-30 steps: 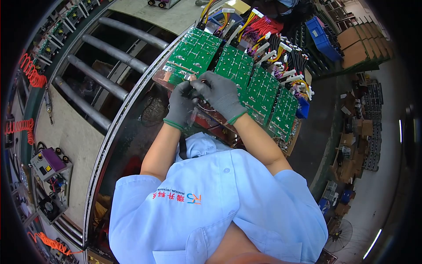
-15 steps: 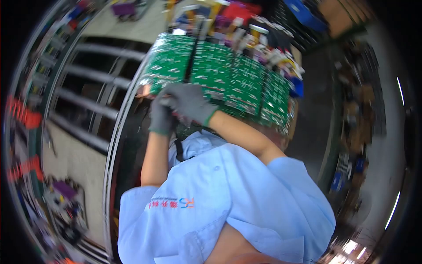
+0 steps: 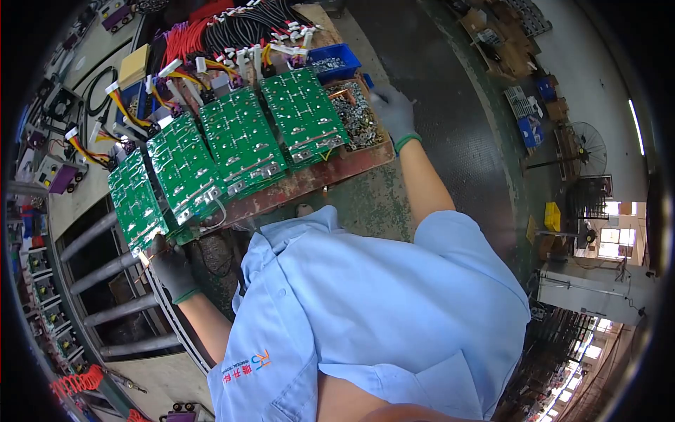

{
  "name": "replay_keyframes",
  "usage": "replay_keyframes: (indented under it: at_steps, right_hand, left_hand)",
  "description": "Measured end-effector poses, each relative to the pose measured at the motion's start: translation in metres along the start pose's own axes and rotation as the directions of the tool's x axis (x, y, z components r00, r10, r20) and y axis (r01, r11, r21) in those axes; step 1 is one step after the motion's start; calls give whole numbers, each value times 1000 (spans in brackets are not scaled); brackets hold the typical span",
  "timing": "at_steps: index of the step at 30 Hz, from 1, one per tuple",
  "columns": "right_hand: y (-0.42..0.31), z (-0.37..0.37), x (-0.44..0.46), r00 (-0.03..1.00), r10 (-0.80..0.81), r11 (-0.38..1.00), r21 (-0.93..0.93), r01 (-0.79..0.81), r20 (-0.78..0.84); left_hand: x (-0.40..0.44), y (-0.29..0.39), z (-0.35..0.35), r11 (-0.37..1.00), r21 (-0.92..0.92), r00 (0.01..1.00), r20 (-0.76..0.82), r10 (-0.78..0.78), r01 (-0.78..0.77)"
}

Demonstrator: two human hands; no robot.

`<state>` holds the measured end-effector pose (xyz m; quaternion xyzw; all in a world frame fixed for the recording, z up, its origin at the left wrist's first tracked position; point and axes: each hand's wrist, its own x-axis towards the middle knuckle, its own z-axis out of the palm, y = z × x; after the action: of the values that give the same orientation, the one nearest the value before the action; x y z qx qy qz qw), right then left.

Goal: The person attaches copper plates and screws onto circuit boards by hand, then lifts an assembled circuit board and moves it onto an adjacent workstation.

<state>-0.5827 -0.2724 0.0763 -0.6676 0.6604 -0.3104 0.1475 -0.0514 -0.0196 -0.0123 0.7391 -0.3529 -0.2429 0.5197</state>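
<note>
Several green circuit boards (image 3: 242, 143) lie in a slanted row on a bench, with wires and connectors along their far edges. My left hand (image 3: 171, 267), in a grey glove, is at the near corner of the leftmost board (image 3: 138, 200). Its fingers look curled at the corner, and what they grip is hidden. On the other side, my right hand (image 3: 395, 112), also gloved, is beside the outer edge of a tray of small metal hardware (image 3: 357, 116). Those fingers are bent too, their tips partly out of sight, and I cannot make out anything held.
Bundles of red wires (image 3: 184, 43) and black wires (image 3: 246, 29) lie behind the boards. A blue bin (image 3: 333, 62) of small metal parts stands by the tray. Roller bars (image 3: 119, 309) run along the left. A standing fan (image 3: 585, 146) is far right.
My hands were together in front of the boards and are now apart, one at each end of the row. The head view has turned, and the boards appear farther left.
</note>
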Motion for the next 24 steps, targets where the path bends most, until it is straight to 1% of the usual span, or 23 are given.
replay_keyframes:
  at_steps: [1, 2, 3, 4, 5, 6, 7, 8, 9, 10, 11, 12, 13, 14, 15, 16, 17, 18, 19, 20, 21, 22, 24]
  right_hand:
    - [26, -3, -2, 995, 88, 985, -154, -79, 55]
    - [31, -7, -4, 994, 91, 985, -153, -81, 57]
    - [37, -9, -11, 979, 141, 926, -369, -77, 150]
    - [41, -11, -16, 951, 206, 825, -564, -42, 231]
    - [44, -11, -16, 950, 205, 828, -559, -40, 235]
    - [47, -8, -15, 941, 193, 809, -588, 8, 279]
    - [49, -5, -13, 929, 182, 787, -614, 59, 323]
    - [55, 1, -10, 927, 178, 791, -608, 65, 331]
    - [63, 9, -7, 930, 124, 752, -644, 141, 347]
    - [69, 15, -5, 928, 71, 705, -677, 212, 365]
    - [66, 17, -3, 927, 71, 709, -672, 213, 368]
    - [62, 17, 0, 917, 83, 665, -707, 241, 391]
    - [60, 15, 1, 906, 98, 618, -738, 269, 412]
    - [59, 13, 0, 906, 97, 621, -736, 268, 412]
    - [57, 11, 0, 904, 79, 626, -726, 283, 421]
    - [57, 10, -1, 899, 63, 630, -716, 301, 434]
    - [60, 14, 2, 897, 60, 629, -715, 307, 438]
    - [65, 20, 4, 888, 123, 671, -696, 255, 444]
    - [70, 23, 4, 873, 189, 709, -678, 196, 450]
    - [69, 23, 5, 873, 192, 708, -680, 193, 448]
    - [67, 22, 8, 863, 196, 699, -684, 211, 466]
    - [65, 21, 10, 851, 200, 689, -687, 230, 486]
    - [63, 17, 13, 832, 198, 690, -676, 258, 519]
  left_hand:
    - [0, 3, -3, 796, 555, 970, 121, 212, -243]
    - [-1, 2, -3, 794, 558, 970, 122, 211, -243]
    - [-1, 0, -2, 868, 476, 990, 85, 116, -142]
    - [-3, -2, -2, 884, 432, 984, 63, 168, -179]
    - [-5, -1, -2, 895, 388, 974, 42, 220, -219]
    - [-6, -1, 0, 893, 395, 975, 38, 221, -217]
    - [-6, -4, 1, 937, 301, 983, 9, 185, -179]
    - [-9, -5, 1, 969, 204, 989, -15, 146, -139]
    - [-14, 20, 5, 968, 212, 989, -19, 143, -136]
    - [-18, 47, 6, 955, 296, 999, 20, 28, -33]
    - [-19, 55, 6, 941, 339, 999, 35, -30, 16]
    - [-19, 62, 6, 921, 384, 995, 50, -87, 62]
    - [-15, 47, -1, 892, 449, 995, 97, -2, -42]
    - [-10, 33, -7, 850, 506, 986, 149, 81, -146]
    - [-6, 19, -12, 850, 506, 986, 144, 83, -145]
    - [-4, 5, -17, 953, 292, 986, 162, 37, -83]
    - [-6, 1, -15, 983, 179, 984, 176, 14, -46]
    - [-9, -3, -13, 998, 63, 982, 190, -8, -4]
    - [-9, -7, -9, 997, -18, 987, 144, 71, -69]
    - [-9, -7, -4, 985, -98, 985, 89, 151, -142]
    - [-6, -5, -5, 985, -100, 984, 90, 152, -143]
    - [-3, -3, -9, 927, -360, 992, 101, -72, 104]
    - [-1, -3, -12, 745, -583, 945, 167, -282, 325]
